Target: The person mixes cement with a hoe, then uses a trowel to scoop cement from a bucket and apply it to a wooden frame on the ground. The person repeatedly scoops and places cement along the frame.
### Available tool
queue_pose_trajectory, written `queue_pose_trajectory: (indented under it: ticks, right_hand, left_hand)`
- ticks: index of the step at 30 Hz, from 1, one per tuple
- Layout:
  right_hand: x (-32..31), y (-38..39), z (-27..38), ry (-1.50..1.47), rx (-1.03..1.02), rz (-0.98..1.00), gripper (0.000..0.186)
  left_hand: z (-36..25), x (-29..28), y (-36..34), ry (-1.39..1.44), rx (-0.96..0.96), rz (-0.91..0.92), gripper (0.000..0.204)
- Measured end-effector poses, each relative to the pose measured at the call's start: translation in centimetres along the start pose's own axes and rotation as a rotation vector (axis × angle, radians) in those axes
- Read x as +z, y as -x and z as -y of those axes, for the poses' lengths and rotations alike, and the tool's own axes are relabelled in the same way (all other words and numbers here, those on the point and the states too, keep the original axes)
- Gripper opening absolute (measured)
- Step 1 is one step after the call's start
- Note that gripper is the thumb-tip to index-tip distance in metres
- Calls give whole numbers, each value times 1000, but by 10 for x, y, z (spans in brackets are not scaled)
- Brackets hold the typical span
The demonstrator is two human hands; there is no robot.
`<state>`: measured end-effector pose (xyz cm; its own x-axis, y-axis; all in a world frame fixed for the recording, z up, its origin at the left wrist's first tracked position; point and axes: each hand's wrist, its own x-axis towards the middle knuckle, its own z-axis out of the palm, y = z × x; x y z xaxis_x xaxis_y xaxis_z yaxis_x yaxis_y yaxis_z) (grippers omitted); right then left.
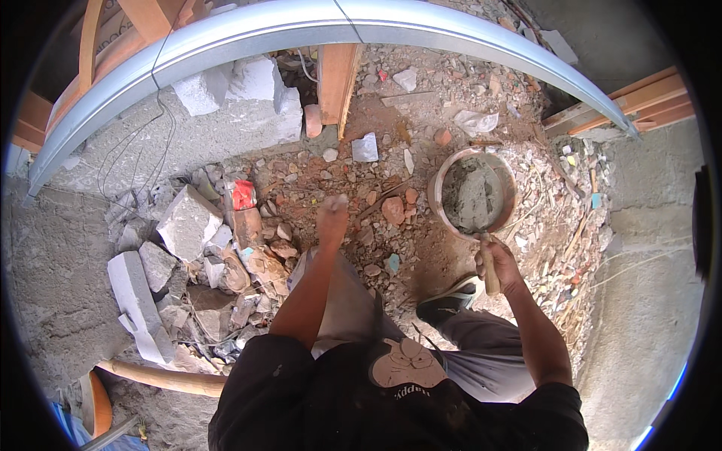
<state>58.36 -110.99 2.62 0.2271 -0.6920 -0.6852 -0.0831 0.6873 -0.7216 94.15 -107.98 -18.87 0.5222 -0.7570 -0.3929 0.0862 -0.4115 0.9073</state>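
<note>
My right hand (500, 263) is wrapped round the wooden handle of a trowel (492, 276), at the near rim of a round bucket (514, 201). Grey wet mortar (468, 194) fills the inside of the bucket. The trowel's blade reaches over the rim into it and is hard to tell from the mortar. My left hand (332, 218) is held in front of my left knee, above the rubble. Its fingers look curled into a fist, and nothing shows in them.
Broken bricks and stones (392, 210) cover the ground. Light blocks (141, 304) and chunks of concrete (189, 223) are heaped at the left. A metal channel (398, 22) spans the far side, with a wooden post (335, 86) below it. Loose wire (159, 113) hangs at the far left.
</note>
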Motion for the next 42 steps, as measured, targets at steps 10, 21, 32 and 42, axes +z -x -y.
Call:
queue_pose_trajectory:
  ticks: [10,21,32,42]
  right_hand:
    - [160,-41,-24,-363,277,501,40]
    - [307,-89,27,-439,-68,558,41]
    - [293,-200,34,-917,246,1046,38]
    - [281,-235,-2,-993,190,1093,49]
  left_hand:
    - [14,-65,98,-773,59,31,45]
    - [2,-66,88,-851,-58,83,46]
    - [-5,-67,87,-874,-20,95,48]
    - [-8,-68,84,-809,-79,106,49]
